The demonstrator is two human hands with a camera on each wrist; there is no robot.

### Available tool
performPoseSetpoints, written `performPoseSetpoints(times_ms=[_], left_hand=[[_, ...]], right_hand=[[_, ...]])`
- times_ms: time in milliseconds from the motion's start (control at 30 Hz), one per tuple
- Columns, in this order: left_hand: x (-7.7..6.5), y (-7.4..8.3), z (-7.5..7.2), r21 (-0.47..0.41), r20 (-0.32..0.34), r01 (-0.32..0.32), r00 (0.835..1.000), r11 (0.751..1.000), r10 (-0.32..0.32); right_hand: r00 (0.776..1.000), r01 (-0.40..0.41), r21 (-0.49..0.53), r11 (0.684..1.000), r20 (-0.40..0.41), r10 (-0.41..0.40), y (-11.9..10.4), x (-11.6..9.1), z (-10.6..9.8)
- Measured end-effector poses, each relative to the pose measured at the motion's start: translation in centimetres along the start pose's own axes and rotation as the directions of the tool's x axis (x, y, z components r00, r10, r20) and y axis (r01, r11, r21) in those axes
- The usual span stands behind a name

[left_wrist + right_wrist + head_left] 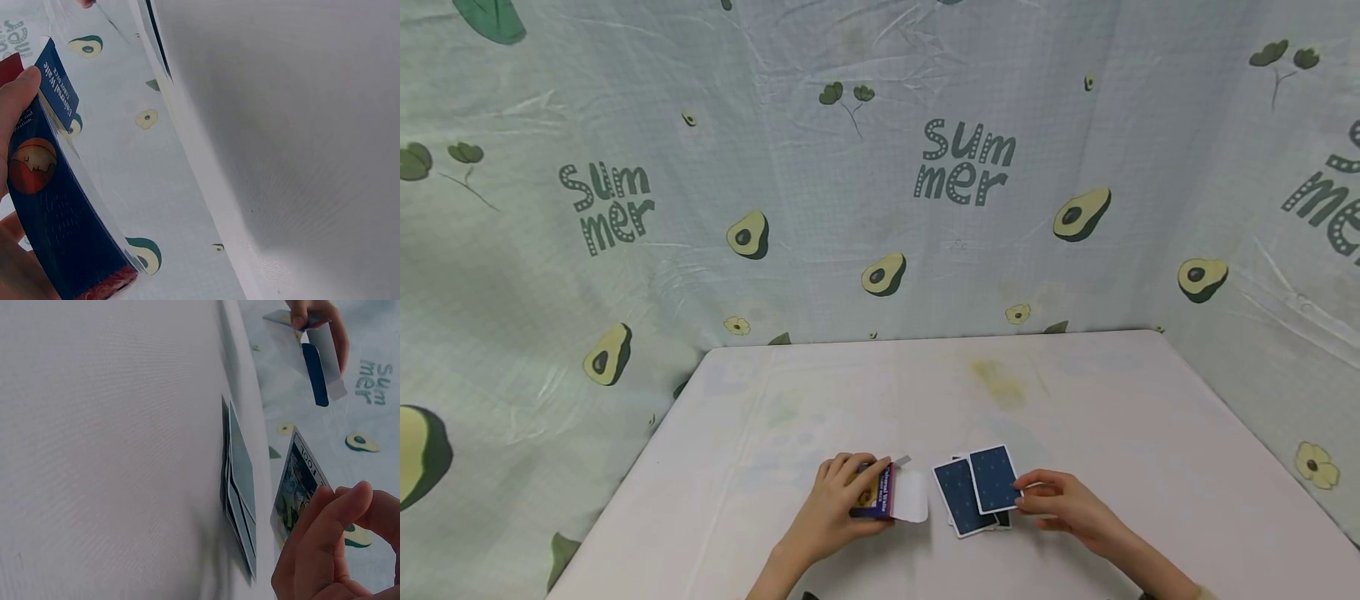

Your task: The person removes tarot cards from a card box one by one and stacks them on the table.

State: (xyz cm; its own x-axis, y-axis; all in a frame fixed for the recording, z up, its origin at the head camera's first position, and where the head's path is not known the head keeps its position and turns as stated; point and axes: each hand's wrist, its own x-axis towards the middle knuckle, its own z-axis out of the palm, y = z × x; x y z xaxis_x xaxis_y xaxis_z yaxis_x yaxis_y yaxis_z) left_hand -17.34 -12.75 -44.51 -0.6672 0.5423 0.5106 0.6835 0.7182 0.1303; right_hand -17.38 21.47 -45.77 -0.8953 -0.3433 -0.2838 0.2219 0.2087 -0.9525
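Note:
A dark blue tarot card box [874, 492] with an open end flap is gripped by my left hand [833, 508] in the head view. In the left wrist view the same box [47, 181] shows a round face picture and "Universal Waite" on its flap. My right hand [1070, 506] pinches one card [995, 479] by its right edge, its blue back facing up. Several cards [962, 497] lie loosely overlapped below it. From the right wrist view the pinched card [299, 478] is lifted clear of the pile [240, 494], with a printed picture on its underside.
A white cloth-covered table [820, 400] spreads beneath both hands, with a yellowish stain [997, 382] toward its back. Behind and at the sides hangs a pale curtain [820, 183] printed with avocados and "summer".

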Motion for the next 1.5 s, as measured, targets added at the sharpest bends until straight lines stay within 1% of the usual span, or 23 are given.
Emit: performPoseSetpoints(times_ms=[167,500,733,967,1133,1367,1500], left_hand=[[0.1,0.1,0.0,0.003,-0.003,0.001,1.000,1.000,-0.001],[0.0,0.1,0.2,0.009,-0.003,-0.008,1.000,1.000,0.008],[0.0,0.1,0.1,0.009,0.003,-0.001,1.000,1.000,0.001],[0.0,-0.1,0.2,-0.002,-0.014,-0.016,1.000,1.000,0.016],[-0.1,-0.2,0.4,0.003,-0.030,-0.028,0.999,1.000,0.028],[-0.1,0.0,0.1,-0.008,0.003,0.007,1.000,1.000,-0.007],[0.0,0.1,0.1,-0.004,0.015,0.015,1.000,1.000,-0.015]], right_hand=[[1.000,0.011,0.001,1.000,0.004,-0.011,0.2,0.4,0.3],[1.000,0.025,-0.063,0.998,0.000,-0.025,0.5,1.0,1.2],[1.000,-0.008,-0.116,0.993,0.003,0.009,0.7,1.1,1.4],[0.999,-0.014,-0.094,0.995,0.047,0.019,0.6,1.0,1.3],[0.998,-0.002,-0.066,0.998,0.069,0.006,0.5,0.9,1.3],[0.998,-0.003,-0.085,0.996,0.062,0.009,0.3,0.6,1.2],[0.998,-0.011,-0.091,0.996,0.058,0.016,0.0,0.4,1.0]])
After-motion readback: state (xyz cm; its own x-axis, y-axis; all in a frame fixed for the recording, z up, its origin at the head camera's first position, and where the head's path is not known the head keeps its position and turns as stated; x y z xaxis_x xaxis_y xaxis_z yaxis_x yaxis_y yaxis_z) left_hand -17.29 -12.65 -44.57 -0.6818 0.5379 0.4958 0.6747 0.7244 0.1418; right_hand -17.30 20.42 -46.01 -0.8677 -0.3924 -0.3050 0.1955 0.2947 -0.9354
